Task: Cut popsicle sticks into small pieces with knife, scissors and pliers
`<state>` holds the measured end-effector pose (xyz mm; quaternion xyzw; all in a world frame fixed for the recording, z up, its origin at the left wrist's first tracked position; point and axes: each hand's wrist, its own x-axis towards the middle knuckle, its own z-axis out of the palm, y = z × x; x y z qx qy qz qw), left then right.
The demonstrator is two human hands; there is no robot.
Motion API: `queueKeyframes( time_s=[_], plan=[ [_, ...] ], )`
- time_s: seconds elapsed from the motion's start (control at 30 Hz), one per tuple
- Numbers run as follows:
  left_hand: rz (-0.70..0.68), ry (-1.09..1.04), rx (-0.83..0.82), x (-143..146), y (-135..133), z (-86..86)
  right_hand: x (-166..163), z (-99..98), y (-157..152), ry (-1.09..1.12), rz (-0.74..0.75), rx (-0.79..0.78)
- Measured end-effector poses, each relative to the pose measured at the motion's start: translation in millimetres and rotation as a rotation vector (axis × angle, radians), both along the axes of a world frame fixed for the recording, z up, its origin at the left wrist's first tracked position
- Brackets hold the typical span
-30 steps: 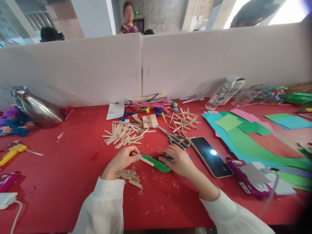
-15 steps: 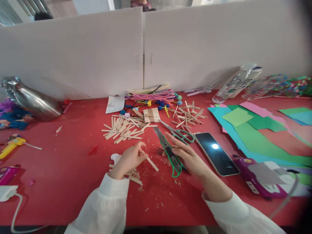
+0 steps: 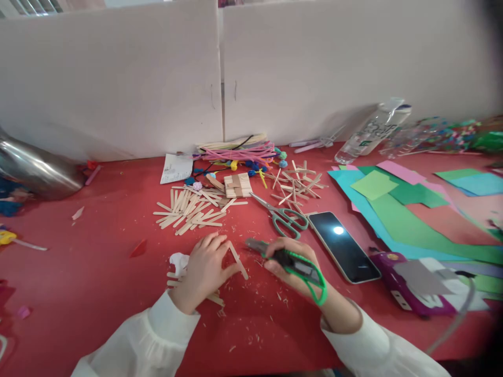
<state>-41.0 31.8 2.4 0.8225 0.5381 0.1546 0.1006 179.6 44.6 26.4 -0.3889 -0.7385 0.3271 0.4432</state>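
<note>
My left hand (image 3: 208, 267) is closed on a popsicle stick (image 3: 239, 260), which juts out past the thumb, close to the red table. Gripped in my right hand (image 3: 294, 262) is a green and black utility knife (image 3: 301, 266); its blade end points left toward the stick, a short gap away. Under and beside my left wrist lie a few more sticks (image 3: 215, 298) and a crumpled white scrap (image 3: 179, 263), partly hidden. Scissors (image 3: 285, 215) with grey-green handles rest open just beyond my right hand. Small wood shavings are scattered between the hands.
A pile of popsicle sticks (image 3: 190, 212) and a pile of cut pieces (image 3: 298, 183) lie farther back. A phone (image 3: 343, 246), a purple power strip (image 3: 412, 285) and coloured paper (image 3: 424, 225) occupy the right. A steel jug (image 3: 43, 167) stands left; white boards (image 3: 118, 84) wall the back.
The utility knife has swung from pointing away to pointing left, its tip nearer the stick. My left hand has turned over the stick. The whole view has shifted slightly.
</note>
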Motion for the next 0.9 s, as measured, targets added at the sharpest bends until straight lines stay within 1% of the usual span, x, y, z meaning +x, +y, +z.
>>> queueKeyframes(
  time_s=[0.07,0.13,0.2,0.3,0.4,0.47,0.7,0.9],
  plan=[
    [-0.005,0.069,0.023,1,-2,-2.8,-3,2.2,-2,-0.098,0.016,0.05],
    [0.0,0.113,0.034,3,-4,-4.7,-7,1.7,-3,-0.185,0.032,0.066],
    [0.002,0.111,0.023,5,-5,-5.9,-9,-1.7,-3,-0.261,0.038,0.047],
    [-0.029,0.093,0.012,8,-8,-7.5,-11,-9.8,-1,-0.337,0.026,-0.026],
    [-0.06,0.066,0.023,11,-11,-10.0,-12,-15.6,1,-0.343,0.043,-0.104],
    [-0.072,0.05,0.03,13,-13,-11.5,-12,-16.2,1,-0.327,0.054,-0.14],
    [-0.092,0.037,0.02,17,-16,-10.6,-19,-6.2,-8,-0.297,0.004,-0.19],
    [-0.119,-0.048,0.092,16,-26,-3.0,-19,-3.0,-8,-0.278,-0.009,-0.237]
  ],
)
